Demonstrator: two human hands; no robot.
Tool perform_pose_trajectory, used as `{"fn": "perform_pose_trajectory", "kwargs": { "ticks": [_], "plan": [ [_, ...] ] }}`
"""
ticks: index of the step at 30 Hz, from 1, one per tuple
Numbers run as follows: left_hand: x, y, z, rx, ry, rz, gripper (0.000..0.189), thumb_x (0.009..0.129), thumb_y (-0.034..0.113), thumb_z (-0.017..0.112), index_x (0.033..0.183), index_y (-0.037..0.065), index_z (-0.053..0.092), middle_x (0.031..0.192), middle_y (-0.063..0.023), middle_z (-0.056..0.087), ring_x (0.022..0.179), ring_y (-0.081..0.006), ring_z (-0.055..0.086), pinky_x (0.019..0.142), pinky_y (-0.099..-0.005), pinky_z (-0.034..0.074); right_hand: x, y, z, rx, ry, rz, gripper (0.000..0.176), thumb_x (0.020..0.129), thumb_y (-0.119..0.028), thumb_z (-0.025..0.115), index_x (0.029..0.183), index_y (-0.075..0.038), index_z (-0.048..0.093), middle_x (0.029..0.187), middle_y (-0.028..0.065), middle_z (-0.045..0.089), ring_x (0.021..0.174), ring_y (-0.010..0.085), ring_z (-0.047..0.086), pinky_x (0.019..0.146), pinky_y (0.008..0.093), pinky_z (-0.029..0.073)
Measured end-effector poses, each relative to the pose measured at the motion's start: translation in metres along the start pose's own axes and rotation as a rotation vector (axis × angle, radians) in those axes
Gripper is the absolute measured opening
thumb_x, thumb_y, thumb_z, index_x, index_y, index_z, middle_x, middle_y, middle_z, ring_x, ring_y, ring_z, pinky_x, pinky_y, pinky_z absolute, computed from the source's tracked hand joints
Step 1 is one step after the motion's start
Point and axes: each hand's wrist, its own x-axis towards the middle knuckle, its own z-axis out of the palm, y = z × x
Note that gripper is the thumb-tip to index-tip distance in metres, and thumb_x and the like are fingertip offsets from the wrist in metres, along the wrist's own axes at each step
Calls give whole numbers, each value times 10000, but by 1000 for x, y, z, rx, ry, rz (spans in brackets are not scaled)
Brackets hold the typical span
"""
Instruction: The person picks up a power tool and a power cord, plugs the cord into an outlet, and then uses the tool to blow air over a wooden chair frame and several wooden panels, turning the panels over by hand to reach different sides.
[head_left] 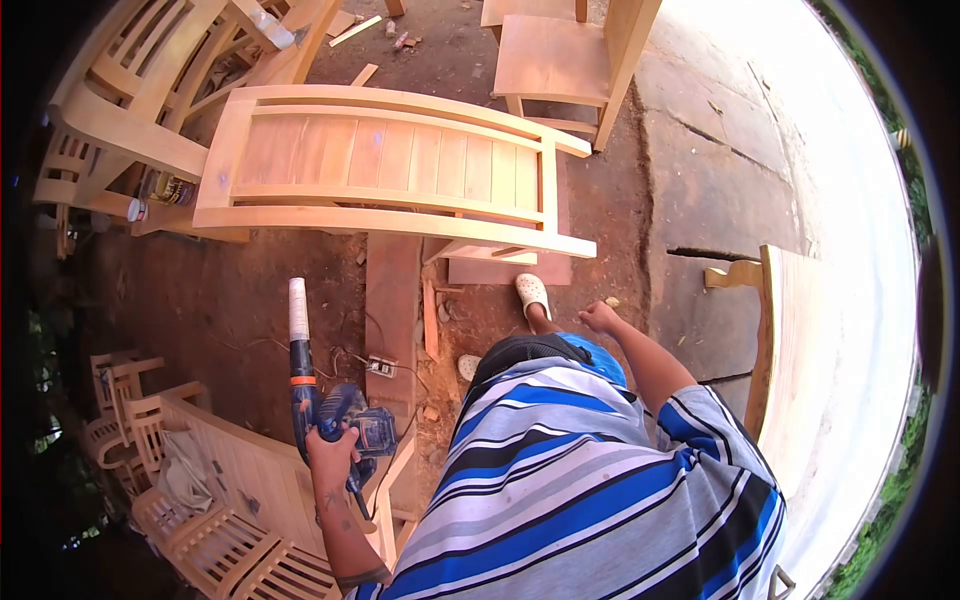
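Observation:
My left hand (332, 450) is wrapped round the handle of a blue and black power blower (345, 412). Its long tube has an orange ring and a whitish end, and points toward the top of the view. A cord hangs near it. My right hand (600, 316) hangs out beside my blue shorts with its fingers curled in; no object shows in it. In front of me lies a pale wooden frame with slatted panel (400, 160), apart from both hands.
Wooden chairs (140, 110) crowd the upper left, and slatted benches (215, 540) stand lower left. A wooden seat (553, 58) is at the top. At right stands a wooden panel (790, 340). A power socket (381, 366) and cords lie on the ground.

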Motion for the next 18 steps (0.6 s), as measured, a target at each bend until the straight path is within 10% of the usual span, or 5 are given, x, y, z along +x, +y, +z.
{"fn": "perform_pose_trajectory", "kwargs": {
  "ticks": [18],
  "plan": [
    [-39, -3, 14, -14, -167, -63, 156, 722, -21, 637, 829, -8, 525, 699, -37, 543, 453, -120, 506, 420, -257, 424, -4, -44, -7, 20, 6, -45, 326, 775, -333, 574, 699, -27, 657, 649, 149, 626, 612, 245, 622, 592, 373, 477]
  ]
}}
